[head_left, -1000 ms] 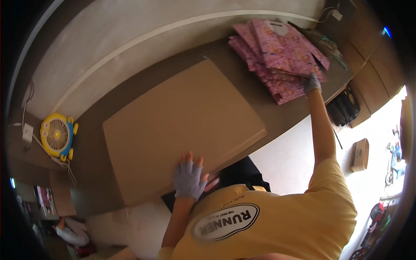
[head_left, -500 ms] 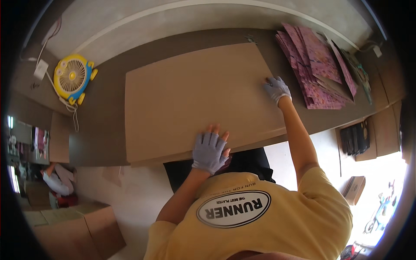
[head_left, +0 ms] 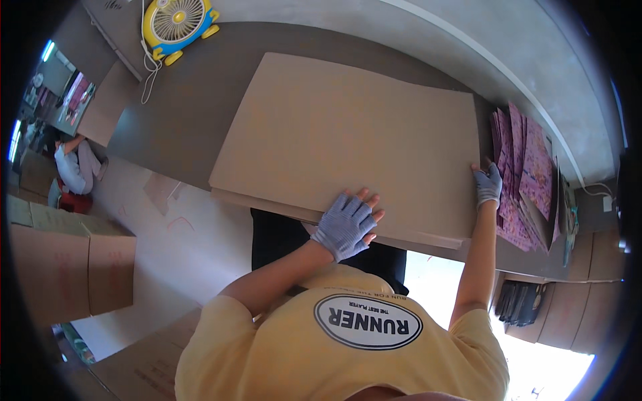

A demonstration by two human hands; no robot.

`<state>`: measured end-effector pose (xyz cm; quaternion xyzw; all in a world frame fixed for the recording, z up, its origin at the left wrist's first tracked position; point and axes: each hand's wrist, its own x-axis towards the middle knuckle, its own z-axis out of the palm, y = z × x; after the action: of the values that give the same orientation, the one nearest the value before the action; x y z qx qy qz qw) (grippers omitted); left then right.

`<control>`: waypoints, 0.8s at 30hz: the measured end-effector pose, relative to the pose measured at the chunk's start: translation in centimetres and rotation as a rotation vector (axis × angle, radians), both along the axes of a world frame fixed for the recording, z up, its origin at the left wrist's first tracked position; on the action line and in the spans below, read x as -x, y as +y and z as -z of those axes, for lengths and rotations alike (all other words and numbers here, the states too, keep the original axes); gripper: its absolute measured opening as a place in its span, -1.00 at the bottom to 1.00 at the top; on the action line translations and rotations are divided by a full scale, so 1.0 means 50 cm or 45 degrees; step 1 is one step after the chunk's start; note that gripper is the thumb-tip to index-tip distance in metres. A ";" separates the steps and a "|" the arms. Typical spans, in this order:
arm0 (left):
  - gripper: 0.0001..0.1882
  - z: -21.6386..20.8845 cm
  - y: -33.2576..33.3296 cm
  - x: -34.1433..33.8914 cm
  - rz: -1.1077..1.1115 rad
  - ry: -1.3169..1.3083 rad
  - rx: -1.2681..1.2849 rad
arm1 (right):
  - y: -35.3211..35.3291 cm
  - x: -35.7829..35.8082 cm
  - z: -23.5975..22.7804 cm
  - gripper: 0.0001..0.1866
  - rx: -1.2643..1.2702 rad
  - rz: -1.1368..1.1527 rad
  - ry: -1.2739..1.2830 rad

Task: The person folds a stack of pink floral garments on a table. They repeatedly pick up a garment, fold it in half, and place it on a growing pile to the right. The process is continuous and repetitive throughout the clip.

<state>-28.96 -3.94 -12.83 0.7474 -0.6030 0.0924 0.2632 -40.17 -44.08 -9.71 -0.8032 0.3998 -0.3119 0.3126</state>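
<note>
A stack of large brown cardboard sheets lies on the dark tabletop, its layers showing along the near edge. My left hand, in a grey fingerless glove, rests flat on the top sheet at that near edge, fingers spread. At the stack's right edge is my right hand, gloved the same way, with thumb and fingers apart against the sheet's side. Just right of it stand several folded pink patterned sheets; the hand is very close to them.
A yellow and blue fan with a white cord is at the far left of the table. Large cartons stand on the floor at left, where another person sits. Black folded items lie below the table at right.
The view has turned, so the whole scene appears rotated. The cardboard stack now sits closer to the pink sheets, with my right hand at its right edge. My left hand stays flat on it.
</note>
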 end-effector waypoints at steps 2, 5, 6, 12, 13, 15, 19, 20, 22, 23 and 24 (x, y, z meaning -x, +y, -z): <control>-0.62 -0.016 0.009 -0.023 0.163 0.139 0.030 | -0.059 0.018 0.031 -0.61 -0.566 0.003 -0.239; -0.76 -0.108 0.049 -0.129 -0.189 0.510 0.149 | -0.144 0.077 0.049 -0.68 -0.449 -0.003 0.106; -0.73 -0.116 0.068 -0.172 -0.523 0.579 0.366 | -0.148 0.081 0.051 -0.70 -0.427 -0.012 0.117; -0.47 -0.056 0.158 -0.399 -1.341 0.057 -0.491 | -0.062 0.034 -0.011 -0.84 -0.492 0.029 0.203; -0.52 -0.050 0.160 -0.422 -1.368 0.054 -0.424 | -0.071 0.037 -0.012 -0.85 -0.473 -0.043 0.154; -0.60 -0.032 0.170 -0.458 -1.405 0.082 -0.296 | -0.095 0.056 -0.028 -0.86 -0.422 -0.174 0.086; -0.76 -0.119 0.182 -0.536 -0.800 1.018 -0.188 | -0.092 0.078 -0.084 -0.83 -0.683 -0.224 -0.355; -0.78 -0.155 0.157 -0.527 -0.663 1.023 -0.110 | -0.090 0.079 -0.090 -0.80 -0.571 -0.370 -0.403; -0.79 -0.166 0.116 -0.525 -0.334 1.116 0.146 | -0.075 0.049 -0.092 -0.70 -0.356 -0.693 -0.462; -0.77 -0.163 0.113 -0.533 -0.171 1.179 0.317 | 0.021 -0.013 -0.117 -0.61 -0.496 -0.804 -0.622; -0.71 -0.178 0.065 -0.486 -0.212 1.052 0.407 | 0.131 -0.061 -0.154 -0.50 -0.616 -0.880 -0.773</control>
<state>-4.68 -0.70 -3.93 0.7175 -0.3632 -0.1006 0.5857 -37.12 -37.51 -2.00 -0.6665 0.0634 -0.3080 0.6759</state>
